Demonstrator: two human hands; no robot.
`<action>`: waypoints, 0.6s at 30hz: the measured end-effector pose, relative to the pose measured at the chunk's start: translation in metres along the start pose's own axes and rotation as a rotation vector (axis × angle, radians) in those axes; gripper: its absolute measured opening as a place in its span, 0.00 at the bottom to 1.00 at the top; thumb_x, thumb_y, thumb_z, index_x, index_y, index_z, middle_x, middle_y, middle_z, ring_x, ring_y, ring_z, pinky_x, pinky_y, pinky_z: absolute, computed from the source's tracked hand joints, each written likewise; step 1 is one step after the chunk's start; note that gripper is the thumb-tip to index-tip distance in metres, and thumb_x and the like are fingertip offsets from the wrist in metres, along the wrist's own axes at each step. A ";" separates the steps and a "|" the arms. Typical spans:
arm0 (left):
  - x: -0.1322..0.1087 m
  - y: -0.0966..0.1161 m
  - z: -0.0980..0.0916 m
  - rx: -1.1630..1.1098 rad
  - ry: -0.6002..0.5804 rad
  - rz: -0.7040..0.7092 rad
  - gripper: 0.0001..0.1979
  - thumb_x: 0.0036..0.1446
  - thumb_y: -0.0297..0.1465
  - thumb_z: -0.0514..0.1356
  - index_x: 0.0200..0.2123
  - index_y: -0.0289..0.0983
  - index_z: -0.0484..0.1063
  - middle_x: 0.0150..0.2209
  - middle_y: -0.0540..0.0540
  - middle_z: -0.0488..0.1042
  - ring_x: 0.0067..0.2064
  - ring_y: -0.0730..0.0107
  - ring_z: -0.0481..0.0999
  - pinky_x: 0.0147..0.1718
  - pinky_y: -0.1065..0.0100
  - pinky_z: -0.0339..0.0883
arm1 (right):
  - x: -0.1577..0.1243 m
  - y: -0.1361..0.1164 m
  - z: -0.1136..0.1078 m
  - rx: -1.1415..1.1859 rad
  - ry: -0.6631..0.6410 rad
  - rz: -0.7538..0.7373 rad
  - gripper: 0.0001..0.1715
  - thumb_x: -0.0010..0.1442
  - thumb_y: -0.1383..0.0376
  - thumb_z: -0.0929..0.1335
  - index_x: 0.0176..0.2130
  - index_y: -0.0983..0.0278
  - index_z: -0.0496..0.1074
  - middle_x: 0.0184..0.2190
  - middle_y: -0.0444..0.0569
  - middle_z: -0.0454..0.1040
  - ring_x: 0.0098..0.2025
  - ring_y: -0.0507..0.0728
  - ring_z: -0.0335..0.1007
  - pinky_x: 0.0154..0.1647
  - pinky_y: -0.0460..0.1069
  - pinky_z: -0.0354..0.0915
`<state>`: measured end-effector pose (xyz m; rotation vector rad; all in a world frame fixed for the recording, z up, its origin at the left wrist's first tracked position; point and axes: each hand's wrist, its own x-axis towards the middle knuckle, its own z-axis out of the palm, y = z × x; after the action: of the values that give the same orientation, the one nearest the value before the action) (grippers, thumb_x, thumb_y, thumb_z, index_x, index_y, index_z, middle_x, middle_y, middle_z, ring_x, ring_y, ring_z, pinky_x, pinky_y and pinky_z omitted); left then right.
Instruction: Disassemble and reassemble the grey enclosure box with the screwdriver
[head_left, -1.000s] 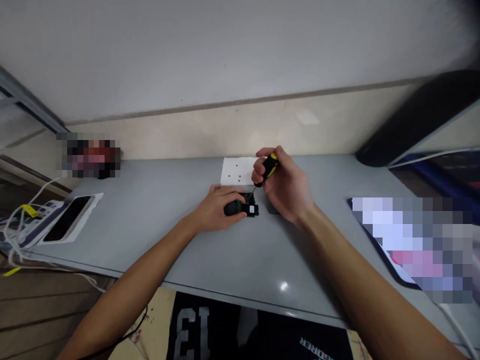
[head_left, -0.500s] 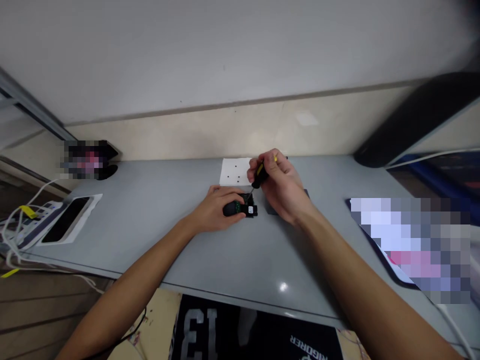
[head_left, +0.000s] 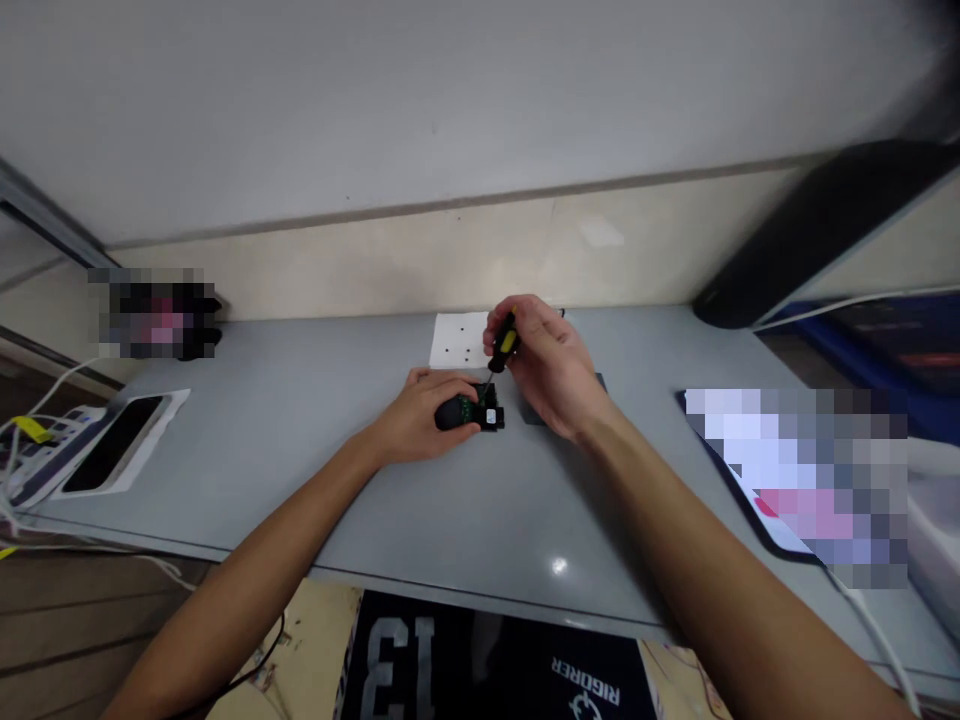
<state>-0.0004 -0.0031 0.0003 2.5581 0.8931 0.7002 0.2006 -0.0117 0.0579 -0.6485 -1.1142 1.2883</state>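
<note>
Near the middle of the grey table, my left hand (head_left: pixel 420 415) is closed around a small black device (head_left: pixel 457 412) with green circuit board showing and a white label at its right end. My right hand (head_left: pixel 551 365) grips a black-and-yellow screwdriver (head_left: pixel 507 342), its shaft slanting down to the device's upper part. Whether the tip sits in a screw is too small to tell. Just behind the hands lies a white sheet (head_left: pixel 447 345) with several small dark bits on it. A dark flat object (head_left: pixel 532 412) is partly hidden under my right hand.
On the left of the table (head_left: pixel 360 520) lie a phone-like black panel (head_left: pixel 112 445) on white and a power strip (head_left: pixel 45 465) with white cables. A tablet-like screen (head_left: pixel 780 525), partly blurred out, lies on the right. A dark post (head_left: pixel 795 235) rises behind it.
The view has shifted slightly, so everything sits a little further left. The screwdriver handle has turned in my right fingers and its yellow part shows more. My left hand keeps its hold.
</note>
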 end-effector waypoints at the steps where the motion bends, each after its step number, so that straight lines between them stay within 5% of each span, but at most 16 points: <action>1: 0.000 0.000 0.000 0.000 0.001 0.001 0.13 0.63 0.36 0.65 0.50 0.44 0.70 0.61 0.47 0.75 0.62 0.59 0.73 0.62 0.52 0.56 | -0.001 0.000 0.000 0.008 0.007 0.000 0.18 0.62 0.48 0.73 0.37 0.58 0.71 0.40 0.46 0.72 0.40 0.52 0.70 0.43 0.49 0.68; 4: 0.000 -0.001 0.001 0.001 0.004 0.009 0.13 0.63 0.36 0.65 0.50 0.45 0.70 0.60 0.47 0.75 0.63 0.59 0.73 0.62 0.51 0.56 | -0.002 0.001 0.001 0.028 0.035 0.013 0.22 0.59 0.49 0.75 0.34 0.58 0.65 0.37 0.44 0.73 0.36 0.51 0.70 0.40 0.49 0.66; 8: 0.000 0.000 0.001 0.007 0.002 -0.007 0.13 0.63 0.36 0.65 0.49 0.45 0.71 0.60 0.47 0.75 0.62 0.58 0.73 0.62 0.51 0.57 | 0.001 0.004 0.000 0.004 0.044 -0.029 0.20 0.64 0.46 0.71 0.36 0.58 0.67 0.25 0.40 0.60 0.27 0.50 0.58 0.31 0.48 0.59; 13: 0.000 0.001 0.000 0.003 0.006 0.004 0.12 0.64 0.36 0.65 0.50 0.45 0.72 0.61 0.47 0.75 0.62 0.59 0.73 0.60 0.51 0.58 | 0.003 0.005 -0.002 0.081 0.021 0.020 0.22 0.67 0.44 0.66 0.41 0.58 0.74 0.32 0.44 0.64 0.31 0.51 0.61 0.36 0.49 0.63; 18: 0.000 0.001 0.000 0.004 0.008 0.007 0.12 0.64 0.36 0.65 0.50 0.45 0.72 0.61 0.48 0.74 0.63 0.59 0.72 0.61 0.51 0.58 | 0.001 0.006 0.001 0.053 0.031 -0.060 0.20 0.65 0.48 0.71 0.33 0.59 0.67 0.35 0.44 0.67 0.35 0.51 0.65 0.41 0.49 0.65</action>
<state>-0.0002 -0.0043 0.0013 2.5649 0.8900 0.7113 0.1973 -0.0098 0.0528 -0.5895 -1.0631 1.2490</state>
